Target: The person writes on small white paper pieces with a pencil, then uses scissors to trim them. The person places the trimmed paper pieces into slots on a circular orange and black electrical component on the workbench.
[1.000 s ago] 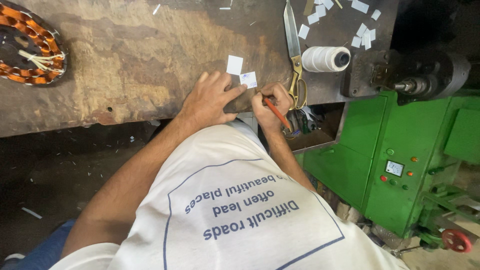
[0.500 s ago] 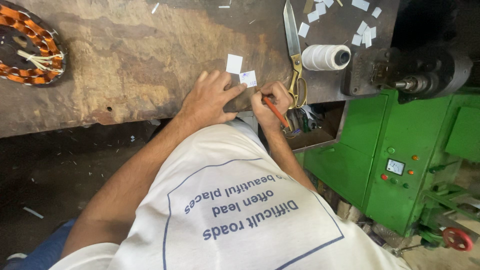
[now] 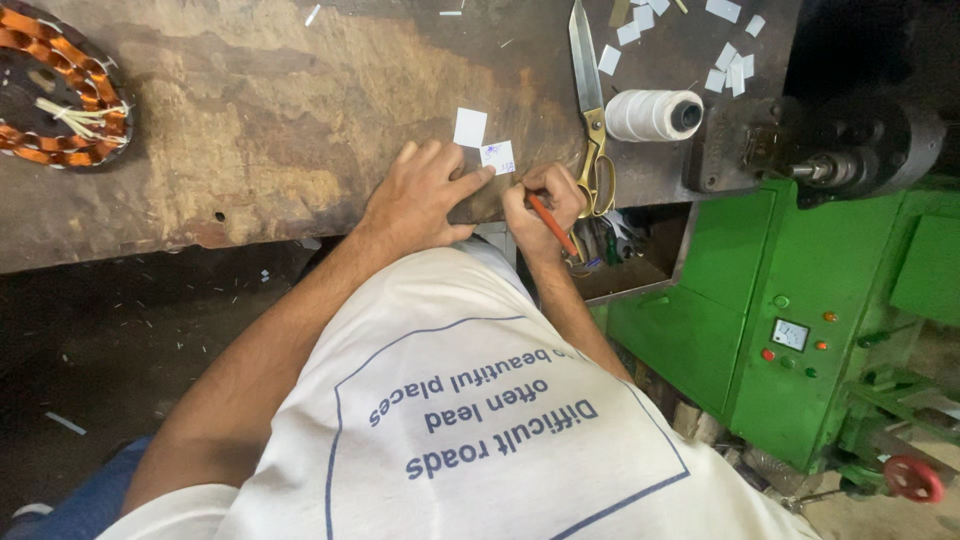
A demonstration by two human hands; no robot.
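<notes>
**Near the bench's front edge, hands at a paper slip**

At the worn wooden bench (image 3: 250,120), the left hand (image 3: 420,195) lies flat, fingers spread, a fingertip pinning a small white slip (image 3: 498,157). The right hand (image 3: 545,205) grips a red pen (image 3: 552,224) at the slip. Scissors (image 3: 590,100) lie just beside; bare wood stretches leftward.

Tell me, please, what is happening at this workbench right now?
A person leans over a worn wooden bench. The right hand holds a red pen with its tip at a small white paper slip, which already bears some marks. The left hand lies flat, a fingertip at that slip. A blank slip lies beside it; scissors, a thread spool and more slips lie to the right.
</notes>
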